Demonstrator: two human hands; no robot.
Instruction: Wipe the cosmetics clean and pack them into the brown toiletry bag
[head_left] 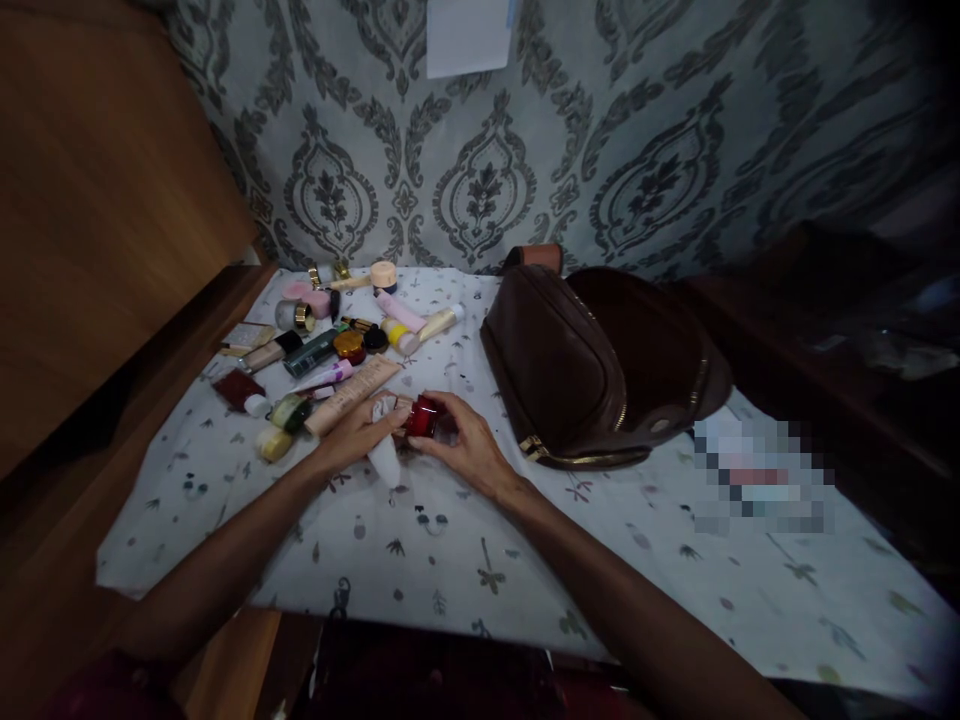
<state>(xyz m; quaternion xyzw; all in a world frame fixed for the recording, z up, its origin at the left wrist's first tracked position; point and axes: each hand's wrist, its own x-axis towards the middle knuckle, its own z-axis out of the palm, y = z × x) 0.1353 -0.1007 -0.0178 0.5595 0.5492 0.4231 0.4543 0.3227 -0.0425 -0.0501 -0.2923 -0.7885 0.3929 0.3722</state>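
Note:
My right hand (477, 446) is closed around a small, shiny red jar (424, 416), held just above the patterned tablecloth. Pinched in my left hand (355, 436) is a white wipe (386, 463), its loose end hanging down beside the jar. The left fingertips meet the jar's left side, where a pale part shows only partly. Just beyond my left hand lies a long beige tube (358, 393). Near that wrist are a dark green-labelled container (291, 411) and a small yellow one (273, 443).
Cosmetics crowd the table's left side, including a green bottle (310, 353), an amber-lidded jar (349, 346), a pink tube (400, 311) and a red-brown bottle (238, 389). An unzipped brown leather bag (551, 365) stands right of my hands. A wooden cabinet (112, 200) borders the left.

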